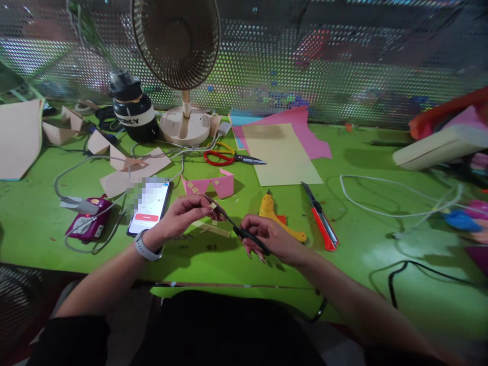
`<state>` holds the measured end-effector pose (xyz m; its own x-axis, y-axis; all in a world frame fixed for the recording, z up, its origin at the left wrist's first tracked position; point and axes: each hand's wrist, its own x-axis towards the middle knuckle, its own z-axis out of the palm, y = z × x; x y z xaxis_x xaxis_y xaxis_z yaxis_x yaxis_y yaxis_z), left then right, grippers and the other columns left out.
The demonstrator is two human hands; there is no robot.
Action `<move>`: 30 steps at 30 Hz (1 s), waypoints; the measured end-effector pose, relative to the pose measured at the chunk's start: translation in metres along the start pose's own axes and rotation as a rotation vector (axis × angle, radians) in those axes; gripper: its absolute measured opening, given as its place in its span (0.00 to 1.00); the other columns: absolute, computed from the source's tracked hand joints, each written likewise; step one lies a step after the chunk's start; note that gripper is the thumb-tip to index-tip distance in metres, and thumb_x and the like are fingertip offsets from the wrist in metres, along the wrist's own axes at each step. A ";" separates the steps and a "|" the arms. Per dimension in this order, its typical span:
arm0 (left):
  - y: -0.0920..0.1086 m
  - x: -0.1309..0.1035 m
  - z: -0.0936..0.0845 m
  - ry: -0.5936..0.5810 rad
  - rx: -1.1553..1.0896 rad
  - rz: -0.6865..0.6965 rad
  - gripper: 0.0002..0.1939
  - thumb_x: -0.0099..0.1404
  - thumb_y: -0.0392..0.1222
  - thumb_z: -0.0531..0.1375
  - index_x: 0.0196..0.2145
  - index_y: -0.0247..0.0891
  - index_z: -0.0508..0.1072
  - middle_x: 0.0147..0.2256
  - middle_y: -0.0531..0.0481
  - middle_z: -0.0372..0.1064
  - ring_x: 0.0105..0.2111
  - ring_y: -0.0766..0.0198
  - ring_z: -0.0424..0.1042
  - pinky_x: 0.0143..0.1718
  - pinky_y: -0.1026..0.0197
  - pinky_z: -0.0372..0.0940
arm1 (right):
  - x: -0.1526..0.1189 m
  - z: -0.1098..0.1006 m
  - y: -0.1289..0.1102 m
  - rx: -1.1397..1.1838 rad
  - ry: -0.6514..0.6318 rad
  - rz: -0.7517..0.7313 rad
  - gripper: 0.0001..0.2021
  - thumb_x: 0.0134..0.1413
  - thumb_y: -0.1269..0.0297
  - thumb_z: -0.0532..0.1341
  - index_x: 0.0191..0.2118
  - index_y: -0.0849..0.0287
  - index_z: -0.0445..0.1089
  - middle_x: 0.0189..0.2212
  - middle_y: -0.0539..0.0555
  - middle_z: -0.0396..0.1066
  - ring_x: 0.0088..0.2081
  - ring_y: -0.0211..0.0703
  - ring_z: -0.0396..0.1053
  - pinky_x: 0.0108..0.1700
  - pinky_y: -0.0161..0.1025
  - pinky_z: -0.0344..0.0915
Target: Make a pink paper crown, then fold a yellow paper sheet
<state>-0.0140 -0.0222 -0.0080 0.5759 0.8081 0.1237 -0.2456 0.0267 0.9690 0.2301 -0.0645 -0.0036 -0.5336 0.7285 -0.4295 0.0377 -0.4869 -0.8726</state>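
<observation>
My right hand (272, 236) grips a pair of black-handled scissors (249, 236), with the blades pointing up and left. At the blade tips, my left hand (186, 216) pinches a small scrap of pale yellow paper (213, 206); whether the blades touch it I cannot tell. Below the blades, thin strips of yellow paper (215, 230) lie on the green table (183, 267). Just beyond my left hand is a pink paper cutout shaped like glasses (221, 185), with small yellow squares on it. A yellow glue gun (269, 206) lies past my right hand.
A red box cutter (322, 223) is to the right. Red-and-yellow-handled scissors (229, 157) lie near yellow and pink sheets (282, 152). A phone (150, 208), a purple power adapter (89, 218), a black jar (135, 117) and a fan (186, 124) occupy the left. White cable (381, 180) loops at right.
</observation>
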 end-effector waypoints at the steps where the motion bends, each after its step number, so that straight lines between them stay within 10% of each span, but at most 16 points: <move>1: 0.000 0.000 0.000 -0.006 -0.001 0.004 0.08 0.68 0.41 0.62 0.32 0.35 0.77 0.37 0.45 0.78 0.40 0.60 0.77 0.44 0.59 0.69 | 0.000 0.000 0.000 -0.003 0.002 0.001 0.23 0.39 0.54 0.76 0.32 0.58 0.64 0.22 0.44 0.71 0.17 0.27 0.61 0.17 0.26 0.59; 30: 0.000 0.001 0.000 0.056 -0.037 -0.031 0.08 0.64 0.41 0.65 0.29 0.34 0.77 0.34 0.45 0.77 0.40 0.58 0.77 0.43 0.57 0.70 | -0.001 0.004 0.003 -0.047 0.081 -0.012 0.25 0.36 0.46 0.75 0.29 0.57 0.63 0.19 0.45 0.70 0.16 0.30 0.60 0.14 0.27 0.52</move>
<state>-0.0136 -0.0216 -0.0080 0.5398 0.8380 0.0802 -0.2576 0.0737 0.9634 0.2272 -0.0685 -0.0047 -0.4640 0.7717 -0.4349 0.0725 -0.4563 -0.8869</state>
